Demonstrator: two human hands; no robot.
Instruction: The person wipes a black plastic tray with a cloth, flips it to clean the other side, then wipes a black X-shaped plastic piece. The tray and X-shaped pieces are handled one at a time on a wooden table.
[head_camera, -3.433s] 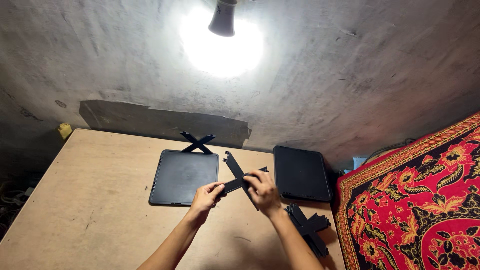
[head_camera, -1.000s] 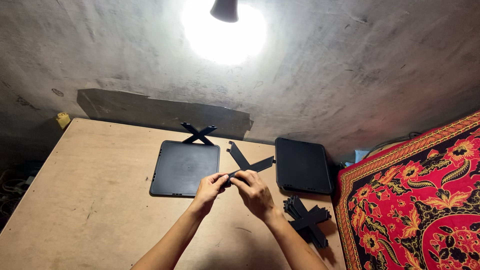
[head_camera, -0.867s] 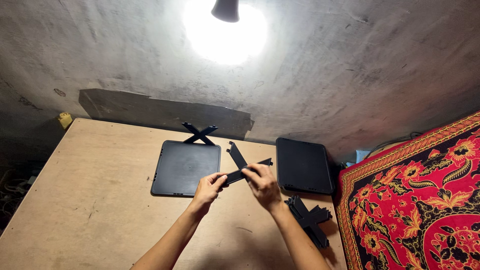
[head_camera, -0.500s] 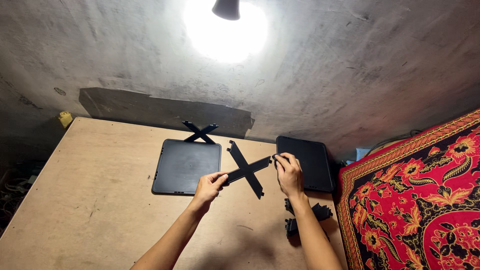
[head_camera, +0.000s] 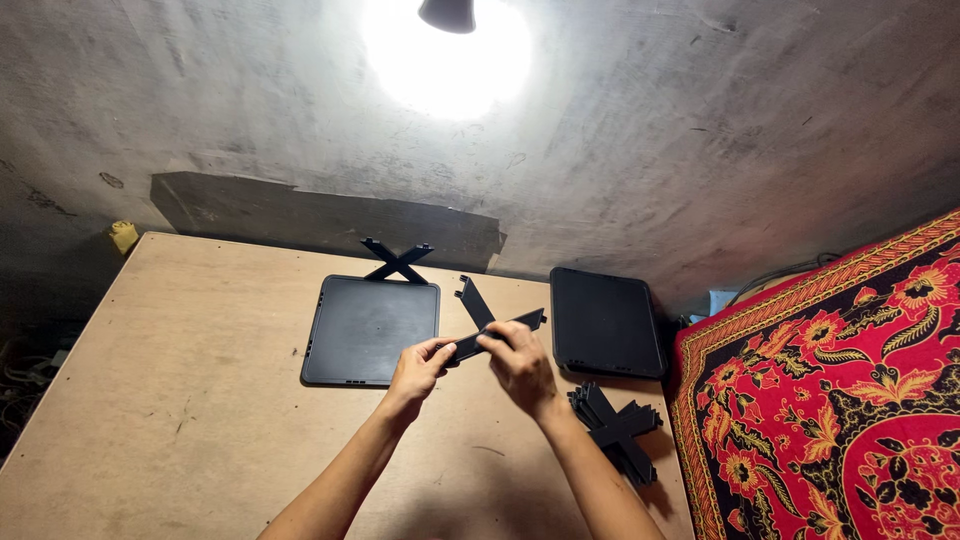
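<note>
Crossed black plastic strips (head_camera: 490, 325), the X-shaped bracket, sit right in the middle of the action, held up just above the wooden table (head_camera: 180, 400) between the two black trays. Left hand (head_camera: 415, 368) pinches the near end of one strip, fingers closed on it; right hand (head_camera: 518, 362) wraps over the middle where the two strips meet, fingers curled tight. Looks like the joining step, seating one strip into the other. Pressing the joint home would call for steady, even squeeze. Left tray (head_camera: 368, 330) lies beside it, right tray (head_camera: 605, 322) opposite, a finished cross (head_camera: 397, 260) behind, a stack of crosses (head_camera: 615, 430) near the red patterned cloth (head_camera: 830, 400).
</note>
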